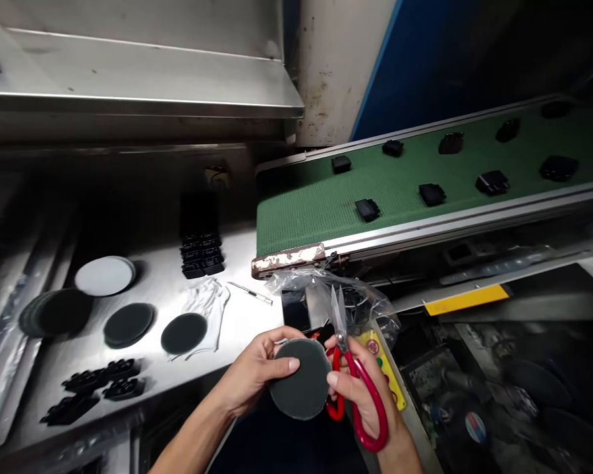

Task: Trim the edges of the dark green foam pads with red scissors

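My left hand (257,366) pinches a dark grey-green round disc (300,388) at its left side, thumb on the upper face. The disc's rim looks slightly rough and pale. In my right hand (370,388) are red-handled scissors (370,415), their blades pointing up and a little apart. The right thumb and fingertips are at the disc's right edge. To the left on the metal table lie more dark discs (128,324), one of them (184,333) on a white cloth glove (210,303). A stack of discs (64,313) sits farther left, near a pale disc (105,275).
A green conveyor belt (306,217) carries several black plastic parts (367,209). More black parts stand in rows (201,255) and lie in a pile (96,385) on the table. A utility knife (250,293) lies near clear plastic bags (375,303). A yellow control box (393,375) is beside my right hand.
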Demonstrator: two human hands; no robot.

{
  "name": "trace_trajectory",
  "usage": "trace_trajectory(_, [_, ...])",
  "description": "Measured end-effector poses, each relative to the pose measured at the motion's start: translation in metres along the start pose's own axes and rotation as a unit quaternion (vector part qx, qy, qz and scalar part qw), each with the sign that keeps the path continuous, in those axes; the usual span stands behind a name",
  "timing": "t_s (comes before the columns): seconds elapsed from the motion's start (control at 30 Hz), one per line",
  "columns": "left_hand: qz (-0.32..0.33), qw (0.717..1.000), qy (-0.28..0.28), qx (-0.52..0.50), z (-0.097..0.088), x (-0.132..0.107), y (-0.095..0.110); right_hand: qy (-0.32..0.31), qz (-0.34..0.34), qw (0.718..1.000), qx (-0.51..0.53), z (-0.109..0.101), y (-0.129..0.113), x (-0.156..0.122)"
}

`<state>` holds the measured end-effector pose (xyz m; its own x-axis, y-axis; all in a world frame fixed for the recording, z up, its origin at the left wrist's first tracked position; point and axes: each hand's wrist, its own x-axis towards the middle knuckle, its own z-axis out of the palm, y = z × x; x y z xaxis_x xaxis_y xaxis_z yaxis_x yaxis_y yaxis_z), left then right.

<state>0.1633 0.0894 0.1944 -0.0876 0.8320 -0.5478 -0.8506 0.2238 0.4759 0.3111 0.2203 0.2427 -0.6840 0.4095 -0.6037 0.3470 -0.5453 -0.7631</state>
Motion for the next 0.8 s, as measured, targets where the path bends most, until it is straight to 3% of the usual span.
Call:
trace_trajectory(0.13, [0.022, 0.998, 0.029, 0.044, 0.008, 0.011, 0.002, 0.075, -0.045, 0.996, 0.021, 0.001, 0.017, -0.005])
trace_trajectory(0.3, [0.092, 0.985, 0.077, 0.122, 0.027, 0.019, 0.01, 0.225, -0.073, 0.97, -0.047, -0.025, 0.032, -0.003])
trace_trajectory(0.5, [0.086, 0.996, 0.025, 0.023, 0.052, 0.04, 0.005, 0.122, -0.131, 0.983, 0.033, -0.049, 0.012, 0.002])
trace_trajectory(0.7, [0.016, 0.999, -0.004, -0.044, 0.079, 0.057, 0.005, 0.079, -0.15, 0.979, 0.108, -0.061, -0.01, 0.02])
trace_trajectory(0.8, [0.002, 0.997, 0.019, -0.08, 0.091, 0.064, 0.005, 0.076, -0.153, 0.978, 0.12, -0.075, -0.013, 0.022])
